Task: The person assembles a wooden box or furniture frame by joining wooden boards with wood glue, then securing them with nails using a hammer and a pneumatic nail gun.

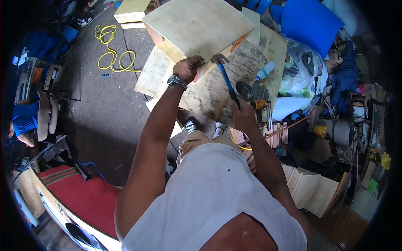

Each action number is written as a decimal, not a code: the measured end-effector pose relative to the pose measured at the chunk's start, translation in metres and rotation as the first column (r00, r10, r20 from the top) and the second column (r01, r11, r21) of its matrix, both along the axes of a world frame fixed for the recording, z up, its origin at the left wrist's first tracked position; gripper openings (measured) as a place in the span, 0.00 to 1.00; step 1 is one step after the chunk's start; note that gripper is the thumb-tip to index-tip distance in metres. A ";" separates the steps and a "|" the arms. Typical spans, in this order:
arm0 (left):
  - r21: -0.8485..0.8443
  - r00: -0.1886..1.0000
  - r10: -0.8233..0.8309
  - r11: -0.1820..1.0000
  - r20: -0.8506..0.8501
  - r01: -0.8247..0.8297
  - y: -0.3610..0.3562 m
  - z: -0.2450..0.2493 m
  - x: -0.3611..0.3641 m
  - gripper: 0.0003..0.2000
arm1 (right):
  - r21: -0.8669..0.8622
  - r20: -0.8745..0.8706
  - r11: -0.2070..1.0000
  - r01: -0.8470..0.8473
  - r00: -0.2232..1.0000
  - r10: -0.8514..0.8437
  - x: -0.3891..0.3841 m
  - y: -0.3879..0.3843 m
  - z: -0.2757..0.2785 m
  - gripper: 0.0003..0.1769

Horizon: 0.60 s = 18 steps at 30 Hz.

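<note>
- Head view: a person in a white sleeveless shirt stands over a plywood sheet point(247, 62) used as a work surface in a crowded workshop, seen from above.
- The left hand point(188, 68), with a wristwatch point(177, 81) on that arm, is clenched against the lower edge of a plywood box point(197, 25). The fingers are curled tight on the wood, and whether they also pinch anything small cannot be told.
- The plywood box rests tilted on the far part of the sheet, its broad pale face turned towards the camera.
- The right hand point(243, 113) grasps the lower end of a blue-handled hammer point(226, 80), fingers wrapped fully round the handle.
- The hammer's metal head sits at the box's lower edge, just beside the left hand.
- A round tin can point(243, 89) stands on the sheet right next to the hammer handle, and a plastic bottle point(265, 71) lies farther right on the same sheet.
- Wooden slats point(270, 125) are stacked at the sheet's near right corner, close to the right hand.
- A yellow cord point(111, 50) lies coiled on the dark floor to the left, well apart from both hands.
- A second person in a blue shirt point(23, 119) is at the far left edge, away from the work.
</note>
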<state>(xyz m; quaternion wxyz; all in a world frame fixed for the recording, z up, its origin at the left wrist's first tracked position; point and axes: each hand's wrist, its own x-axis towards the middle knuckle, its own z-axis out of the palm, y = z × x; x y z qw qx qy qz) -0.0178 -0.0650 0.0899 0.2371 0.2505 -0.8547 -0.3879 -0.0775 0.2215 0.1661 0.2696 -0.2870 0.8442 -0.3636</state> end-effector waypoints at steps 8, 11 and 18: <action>-0.073 0.999 0.034 0.997 -0.011 -0.034 0.005 -0.005 -0.002 0.10 | -0.085 -0.319 0.996 -0.036 0.948 0.007 0.008 -0.041 0.030 0.20; -0.062 1.000 0.026 0.998 -0.017 -0.027 0.005 -0.004 -0.002 0.10 | 0.141 -0.164 0.990 -0.032 0.985 0.055 0.002 -0.040 0.032 0.21; -0.045 0.999 0.042 0.998 -0.001 -0.042 0.005 -0.006 -0.002 0.11 | -0.136 -0.262 0.990 -0.025 0.965 -0.012 0.010 -0.038 0.031 0.23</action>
